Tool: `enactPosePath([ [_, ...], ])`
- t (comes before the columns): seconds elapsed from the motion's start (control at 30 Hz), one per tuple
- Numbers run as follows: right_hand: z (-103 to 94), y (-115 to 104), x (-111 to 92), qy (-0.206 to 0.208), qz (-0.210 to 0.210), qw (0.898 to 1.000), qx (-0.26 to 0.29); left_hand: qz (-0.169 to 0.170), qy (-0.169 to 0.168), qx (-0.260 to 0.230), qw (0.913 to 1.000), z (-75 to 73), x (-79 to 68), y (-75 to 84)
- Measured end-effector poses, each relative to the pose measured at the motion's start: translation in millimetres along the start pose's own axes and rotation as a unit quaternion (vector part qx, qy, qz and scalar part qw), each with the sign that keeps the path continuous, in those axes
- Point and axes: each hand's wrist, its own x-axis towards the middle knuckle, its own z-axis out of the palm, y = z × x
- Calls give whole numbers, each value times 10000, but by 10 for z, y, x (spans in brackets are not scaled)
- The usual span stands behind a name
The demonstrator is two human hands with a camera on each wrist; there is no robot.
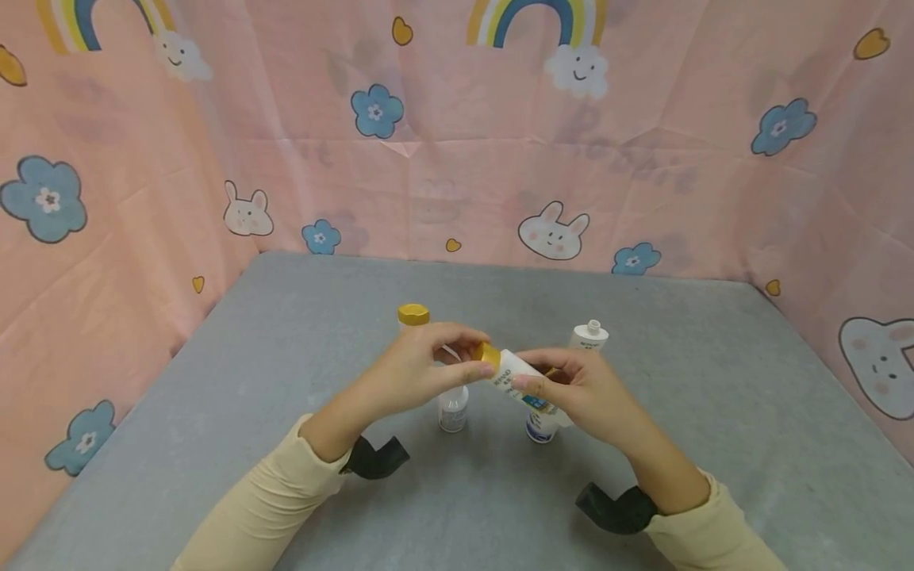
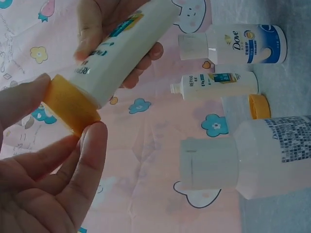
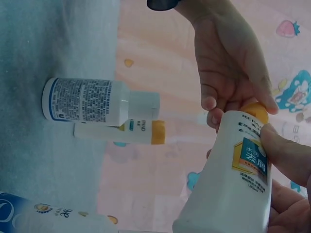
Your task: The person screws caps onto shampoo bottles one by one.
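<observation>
My right hand (image 1: 585, 388) grips the body of a white shampoo bottle (image 3: 228, 174), held tilted above the table with its top toward my left hand (image 1: 414, 365). Thumb and fingertips of the left hand pinch the yellow cap (image 2: 73, 104) at the bottle's top end. Behind the right hand stands a similar white bottle (image 1: 589, 336) with a bare narrow neck. A loose yellow cap (image 2: 259, 107) lies on the table near it. Beyond the left hand is another bottle with a yellow cap (image 1: 413, 315), its lower part hidden by that hand.
Below the hands, a white bottle (image 1: 453, 409) with a printed back label stands on the grey table (image 1: 343, 301). A white-and-blue Dove bottle (image 1: 540, 428) is under the right hand, partly covered by it. Pink patterned cloth (image 1: 443, 174) encloses the table's back and sides.
</observation>
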Motion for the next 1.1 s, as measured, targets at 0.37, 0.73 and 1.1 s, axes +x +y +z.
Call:
enactPosePath([
  [0.37,-13,4,-8,-11,34,10000,-45,298,-133,101,9994,-13,-5,10],
  [0.73,-19,12,10,50,233,9996,-174,112,-137,-144,9997,-2,7,-19],
  [1.1,-32,47,23,-69,249,9995,-168,506,-128,-124,9986,-7,-2,-20],
])
